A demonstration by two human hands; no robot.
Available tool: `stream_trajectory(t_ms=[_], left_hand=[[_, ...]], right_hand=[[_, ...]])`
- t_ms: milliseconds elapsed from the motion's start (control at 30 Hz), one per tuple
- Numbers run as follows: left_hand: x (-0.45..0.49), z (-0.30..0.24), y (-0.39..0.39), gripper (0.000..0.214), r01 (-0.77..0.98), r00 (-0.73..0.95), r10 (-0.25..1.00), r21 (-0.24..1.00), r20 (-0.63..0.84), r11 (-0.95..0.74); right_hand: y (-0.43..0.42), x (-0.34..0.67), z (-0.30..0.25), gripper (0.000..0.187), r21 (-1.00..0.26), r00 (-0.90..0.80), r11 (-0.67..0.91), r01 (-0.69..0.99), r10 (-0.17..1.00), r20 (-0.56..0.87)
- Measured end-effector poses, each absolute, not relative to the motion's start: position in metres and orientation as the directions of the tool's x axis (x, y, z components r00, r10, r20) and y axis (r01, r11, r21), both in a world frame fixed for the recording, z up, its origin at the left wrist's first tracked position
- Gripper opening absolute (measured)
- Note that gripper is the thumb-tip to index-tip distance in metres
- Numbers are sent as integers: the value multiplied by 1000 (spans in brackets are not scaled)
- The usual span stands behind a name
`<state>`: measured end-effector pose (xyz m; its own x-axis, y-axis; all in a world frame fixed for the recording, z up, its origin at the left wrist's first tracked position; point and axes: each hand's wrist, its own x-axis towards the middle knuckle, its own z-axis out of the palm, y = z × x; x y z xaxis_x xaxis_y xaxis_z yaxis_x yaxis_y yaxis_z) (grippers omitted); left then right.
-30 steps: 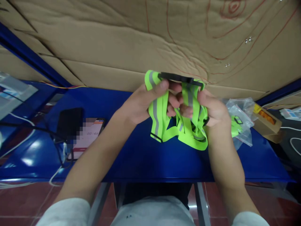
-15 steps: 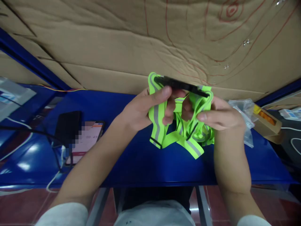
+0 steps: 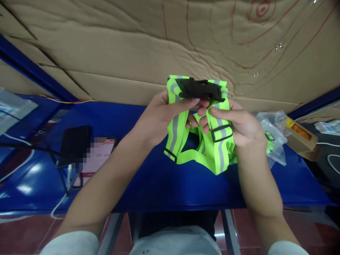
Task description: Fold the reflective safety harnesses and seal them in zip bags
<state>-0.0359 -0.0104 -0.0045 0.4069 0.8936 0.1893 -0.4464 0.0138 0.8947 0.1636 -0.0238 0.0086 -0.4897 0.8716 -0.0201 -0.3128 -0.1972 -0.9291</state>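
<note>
A neon-yellow reflective strap harness (image 3: 183, 134) with grey stripes hangs above the blue table (image 3: 159, 177), held up between both hands. My left hand (image 3: 162, 118) is closed on its left band, thumb just under the black buckle (image 3: 200, 89) at the top. My right hand (image 3: 236, 122) is closed on the right band, fingers above a black slider (image 3: 221, 132). The loose ends of the straps dangle down toward the tabletop.
A phone with a lit screen (image 3: 92, 159) and a dark device (image 3: 75, 143) with cables lie at the left. Clear plastic bags (image 3: 273, 138) and a small cardboard box (image 3: 301, 136) sit at the right. A cardboard sheet (image 3: 170, 46) stands behind the table.
The harness has been turned so the black buckle faces the camera, and the straps were straightened. My right hand shifted its grip from the bunched straps to the right band.
</note>
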Motion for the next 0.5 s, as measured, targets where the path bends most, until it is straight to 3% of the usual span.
stream_trajectory(t_ms=[233, 400, 500], left_hand=[[-36, 0, -15, 16, -472, 390, 891, 881, 232, -23], [-31, -7, -15, 15, -471, 401, 866, 878, 299, -85], [-27, -11, -13, 27, -423, 443, 834, 897, 328, -129]], right_hand=[[-28, 150, 2, 25, -966, -299, 107, -234, 938, 176], [-33, 147, -3, 27, -963, -212, 170, -211, 953, 214], [-33, 145, -9, 24, -957, -179, 212, -198, 952, 248]])
